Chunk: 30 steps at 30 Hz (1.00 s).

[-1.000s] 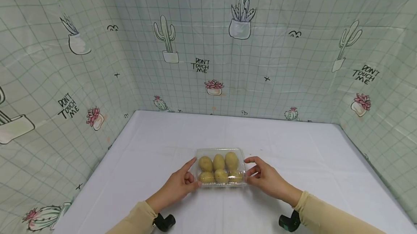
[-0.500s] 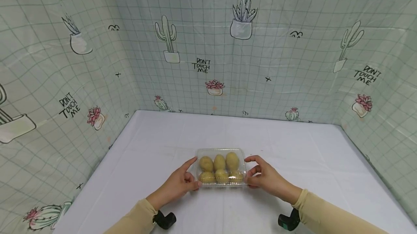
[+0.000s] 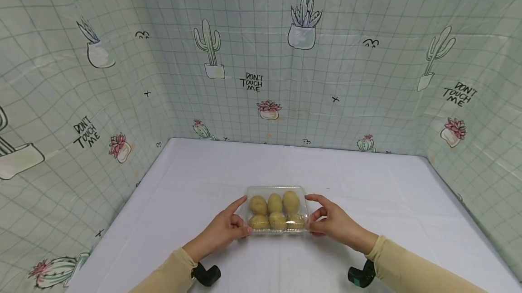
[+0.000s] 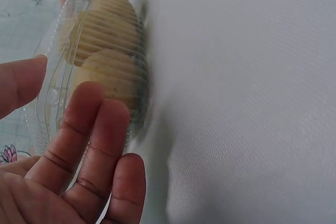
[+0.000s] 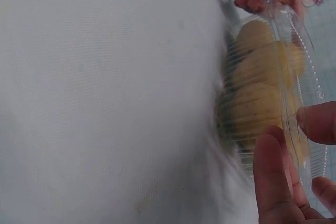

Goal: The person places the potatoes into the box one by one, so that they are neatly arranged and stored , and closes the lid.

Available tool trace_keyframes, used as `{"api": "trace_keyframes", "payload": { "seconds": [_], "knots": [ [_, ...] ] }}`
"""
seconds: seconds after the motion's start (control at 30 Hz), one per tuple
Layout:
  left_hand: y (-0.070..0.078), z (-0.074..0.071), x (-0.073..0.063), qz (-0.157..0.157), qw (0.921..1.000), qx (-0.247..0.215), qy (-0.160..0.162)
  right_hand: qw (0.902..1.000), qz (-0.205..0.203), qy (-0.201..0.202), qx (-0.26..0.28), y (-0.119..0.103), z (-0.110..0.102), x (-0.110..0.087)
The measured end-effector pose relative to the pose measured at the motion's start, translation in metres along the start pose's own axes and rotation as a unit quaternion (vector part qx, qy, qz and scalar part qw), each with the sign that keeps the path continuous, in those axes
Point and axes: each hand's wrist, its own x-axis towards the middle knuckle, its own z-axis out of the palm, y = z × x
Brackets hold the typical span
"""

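A clear plastic clamshell box [image 3: 276, 189] lies in the middle of the white table, its lid down over several yellow potatoes [image 3: 275, 203]. At its left end my left hand [image 3: 220, 229] holds the rim, thumb at the near corner and forefinger stretched along the side. My right hand [image 3: 338, 226] grips the opposite end in the same way. In the right wrist view, the thumb [image 5: 317, 123] presses on the rim from above while fingers [image 5: 270, 177] sit below it. The left wrist view has fingertips [image 4: 113, 116] against the ribbed side wall.
White cloth covers the table [image 3: 228, 161]. A curtain [image 3: 261, 48] with a grid and cactus print hangs behind and along both sides. Black wrist devices show below each sleeve, one at the left [image 3: 207, 276] and one at the right [image 3: 362, 276].
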Motion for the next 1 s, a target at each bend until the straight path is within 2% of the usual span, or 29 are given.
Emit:
{"api": "trace_keyframes", "payload": {
  "seconds": [0.37, 0.7, 1.0],
  "knots": [
    [-0.0041, 0.0009, 0.0030, -0.002, 1.0000, -0.006, 0.000, 1.0000, 0.002, 0.001, 0.009, 0.0016, 0.0002, 0.0003],
    [-0.0061, 0.0014, 0.0038, -0.003, 0.9994, -0.036, 0.000, 0.9999, 0.001, 0.004, 0.013, 0.0016, 0.0006, -0.0002],
    [-0.0019, 0.0026, 0.0028, -0.006, 0.9981, -0.061, 0.005, 0.9999, 0.000, 0.003, 0.011, 0.0030, 0.0002, 0.0006]
  ]
}}
